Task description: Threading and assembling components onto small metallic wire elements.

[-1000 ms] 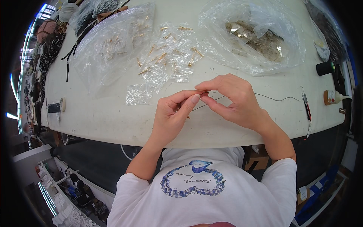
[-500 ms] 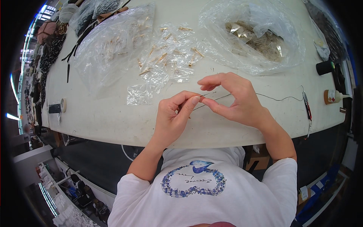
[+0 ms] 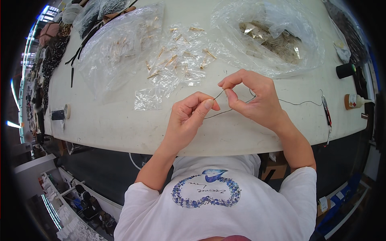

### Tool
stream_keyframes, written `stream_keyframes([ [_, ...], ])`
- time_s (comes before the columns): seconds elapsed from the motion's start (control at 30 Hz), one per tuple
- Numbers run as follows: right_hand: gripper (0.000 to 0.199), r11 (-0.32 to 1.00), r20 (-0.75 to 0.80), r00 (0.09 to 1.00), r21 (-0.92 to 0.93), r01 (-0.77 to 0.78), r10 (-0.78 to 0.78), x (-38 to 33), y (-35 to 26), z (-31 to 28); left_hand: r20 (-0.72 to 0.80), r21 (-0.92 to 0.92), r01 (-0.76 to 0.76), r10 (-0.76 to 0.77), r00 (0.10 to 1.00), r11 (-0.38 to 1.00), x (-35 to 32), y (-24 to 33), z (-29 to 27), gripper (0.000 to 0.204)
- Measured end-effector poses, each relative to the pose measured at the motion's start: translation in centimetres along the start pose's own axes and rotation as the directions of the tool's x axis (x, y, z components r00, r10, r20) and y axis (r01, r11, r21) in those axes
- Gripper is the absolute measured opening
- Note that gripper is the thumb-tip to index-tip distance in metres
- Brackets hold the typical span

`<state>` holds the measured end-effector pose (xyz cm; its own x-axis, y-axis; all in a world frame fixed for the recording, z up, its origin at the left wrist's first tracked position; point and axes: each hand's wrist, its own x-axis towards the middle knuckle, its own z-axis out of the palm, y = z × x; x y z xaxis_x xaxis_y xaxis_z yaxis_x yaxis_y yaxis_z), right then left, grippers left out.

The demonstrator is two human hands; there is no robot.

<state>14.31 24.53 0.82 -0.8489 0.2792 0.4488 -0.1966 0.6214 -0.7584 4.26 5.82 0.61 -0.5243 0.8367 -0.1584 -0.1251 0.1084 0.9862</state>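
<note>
A thin dark thread runs between my two hands over the near part of the table. My left hand is closed, thumb and forefinger pinching the thread. Up and to the right of it, my right hand pinches the short upper length of the thread between thumb and fingertips, its palm curved open. Another strand passes below the right fingers and curves on rightward over the table to small thread snips with a red and black handle. Whatever else the left fingers cover is hidden.
Small clear packets with gold-coloured pieces lie beyond my hands. A large clear bag sits left of them, another at the far right. A black thread spool and a glue bottle stand near the right edge. A tape roll lies left.
My right hand has moved slightly up and closed its thumb and fingers on the thread. A short length now stretches between both pinches. The left hand has barely shifted.
</note>
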Motion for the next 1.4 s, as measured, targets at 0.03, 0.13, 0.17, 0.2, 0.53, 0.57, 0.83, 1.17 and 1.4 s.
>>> stream_keyframes([
  [0.03,0.021,0.991,-0.001,0.999,0.122,-0.048,0.049,0.0,0.1,0.1,-0.011,-0.041,0.006,-0.006,1.0,0.999,0.1,0.1,0.1,0.022],
  [0.13,0.038,0.724,0.177,0.917,0.568,-0.392,0.358,0.4,-1.1,-0.4,-0.083,-0.057,-0.109,0.104,0.991,0.992,0.2,-0.2,0.0,0.024],
  [0.17,0.038,0.725,0.176,0.918,0.569,-0.389,0.355,0.3,-1.4,-0.1,-0.084,-0.055,-0.111,0.106,0.991,0.992,0.2,-0.1,-0.1,0.024],
  [0.2,0.045,0.636,0.37,0.848,0.561,-0.53,0.38,0.0,-1.6,0.4,-0.126,-0.109,-0.107,0.093,0.988,0.988,0.2,-0.1,-0.3,0.024],
  [0.53,0.023,0.981,0.12,0.991,0.175,-0.079,0.059,-1.6,-1.9,3.7,-0.177,-0.764,-0.042,-0.146,0.973,0.644,1.4,1.2,-3.1,0.023],
  [0.57,0.022,0.994,-0.007,0.998,0.088,0.061,-0.061,-1.6,-2.0,4.0,-0.144,-0.803,-0.033,-0.139,0.98,0.595,1.4,1.0,-3.3,0.023],
  [0.83,0.03,0.963,0.261,0.943,-0.118,0.242,-0.205,-1.9,-1.5,2.9,-0.187,-0.661,-0.113,-0.016,0.982,0.742,0.9,1.5,-3.9,0.022],
  [1.17,0.034,0.898,0.377,0.892,-0.253,0.361,-0.252,-2.5,-1.5,3.7,-0.254,-0.46,-0.118,-0.003,0.967,0.88,0.9,0.9,-3.0,0.022],
  [1.4,0.031,0.933,0.461,0.859,-0.157,0.323,-0.22,-1.9,-1.6,2.9,-0.211,-0.511,-0.098,-0.014,0.977,0.854,1.3,0.6,-2.9,0.023],
])
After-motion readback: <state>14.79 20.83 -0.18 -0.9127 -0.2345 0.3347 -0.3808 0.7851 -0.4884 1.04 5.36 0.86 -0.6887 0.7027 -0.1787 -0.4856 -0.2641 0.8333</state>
